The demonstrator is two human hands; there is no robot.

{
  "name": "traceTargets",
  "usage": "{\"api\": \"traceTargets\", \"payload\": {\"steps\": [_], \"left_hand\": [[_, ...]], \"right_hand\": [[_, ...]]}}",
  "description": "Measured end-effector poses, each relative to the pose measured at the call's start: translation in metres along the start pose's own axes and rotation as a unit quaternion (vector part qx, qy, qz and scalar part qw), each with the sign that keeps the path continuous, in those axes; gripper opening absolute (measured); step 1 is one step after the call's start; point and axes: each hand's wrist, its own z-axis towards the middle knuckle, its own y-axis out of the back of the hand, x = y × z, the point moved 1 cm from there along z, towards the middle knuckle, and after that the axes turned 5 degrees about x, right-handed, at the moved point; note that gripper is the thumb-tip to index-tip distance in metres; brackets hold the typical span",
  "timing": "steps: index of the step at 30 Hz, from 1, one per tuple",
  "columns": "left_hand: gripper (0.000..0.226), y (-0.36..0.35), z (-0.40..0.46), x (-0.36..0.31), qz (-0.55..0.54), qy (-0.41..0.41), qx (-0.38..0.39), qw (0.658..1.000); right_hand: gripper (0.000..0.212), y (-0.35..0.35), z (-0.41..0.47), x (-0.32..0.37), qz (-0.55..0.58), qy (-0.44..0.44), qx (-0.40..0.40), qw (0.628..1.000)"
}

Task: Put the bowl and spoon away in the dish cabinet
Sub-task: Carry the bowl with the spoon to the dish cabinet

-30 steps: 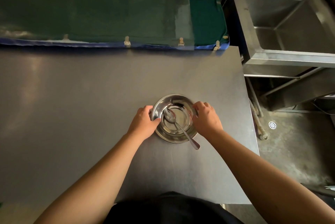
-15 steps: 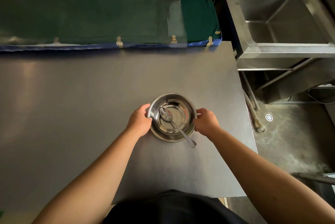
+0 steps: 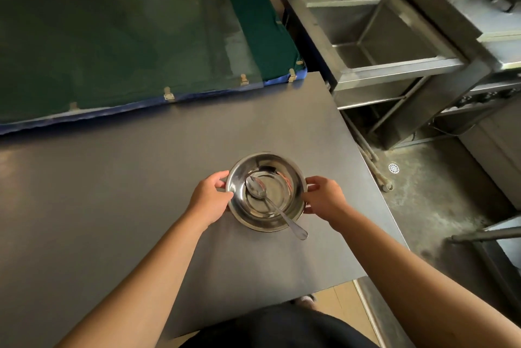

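Both hands grip the bowl (image 3: 265, 191) by its rim: left hand (image 3: 209, 199) on the left side, right hand (image 3: 324, 197) on the right. Spoon (image 3: 272, 202) lies inside, handle sticking out over the near-right rim. Bowl is at or just above the table (image 3: 112, 192); hard to tell which. Step: pick-up and carry. Next: keep it level so the spoon stays in. Sink (image 3: 375, 34) beyond on the right; no cabinet in view.
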Motion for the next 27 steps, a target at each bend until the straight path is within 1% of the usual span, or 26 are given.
{"api": "traceTargets", "payload": {"steps": [5,12,16,20,27], "left_hand": [[0.050,-0.002,-0.022,-0.033,-0.059,-0.037,0.046,0.996],[0.039,-0.044,-0.053,-0.098,-0.073,-0.083,0.123,0.986],[0.037,-0.088,-0.076,-0.135,-0.064,-0.115,0.160,0.978],[0.034,-0.149,-0.109,-0.166,-0.048,-0.145,0.201,0.968],[0.031,-0.281,-0.180,-0.197,-0.036,-0.170,0.271,0.947]], "right_hand": [[0.031,0.020,-0.043,-0.002,0.045,0.019,-0.040,0.998],[0.027,0.079,-0.104,-0.017,0.130,0.058,-0.113,0.983],[0.028,0.126,-0.140,-0.037,0.163,0.086,-0.159,0.970],[0.029,0.178,-0.187,-0.073,0.202,0.111,-0.198,0.953],[0.026,0.271,-0.279,-0.166,0.257,0.131,-0.276,0.917]]}}
